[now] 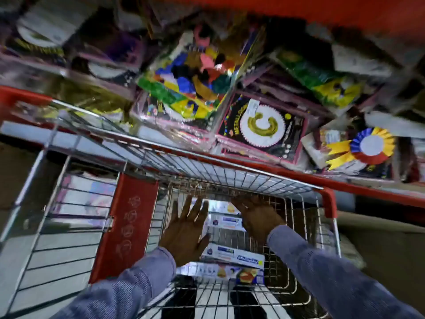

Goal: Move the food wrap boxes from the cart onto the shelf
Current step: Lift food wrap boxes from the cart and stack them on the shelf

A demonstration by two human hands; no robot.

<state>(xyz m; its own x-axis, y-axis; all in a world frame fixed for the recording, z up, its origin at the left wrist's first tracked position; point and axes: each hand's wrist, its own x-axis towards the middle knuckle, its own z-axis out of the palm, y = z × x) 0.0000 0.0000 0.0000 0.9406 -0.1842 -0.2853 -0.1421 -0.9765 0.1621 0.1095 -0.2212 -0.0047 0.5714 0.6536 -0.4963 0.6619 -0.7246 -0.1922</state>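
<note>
Several long white and blue food wrap boxes lie in the bottom of a wire shopping cart (230, 180) with red trim. One box (232, 255) sits near the middle, another (220, 272) just below it, and more boxes (226, 221) lie farther in. My left hand (186, 229) hovers over the cart's inside with fingers spread and holds nothing. My right hand (257, 217) reaches down toward the far boxes, fingers extended; its fingertips blend with the wire, so contact is unclear.
A red-edged shelf (345, 183) runs just beyond the cart, packed with party goods: a packet with a gold number (262, 127), a rosette ribbon (370, 146) and colourful decorations (195, 77). The cart's red child-seat flap (126, 226) stands to the left.
</note>
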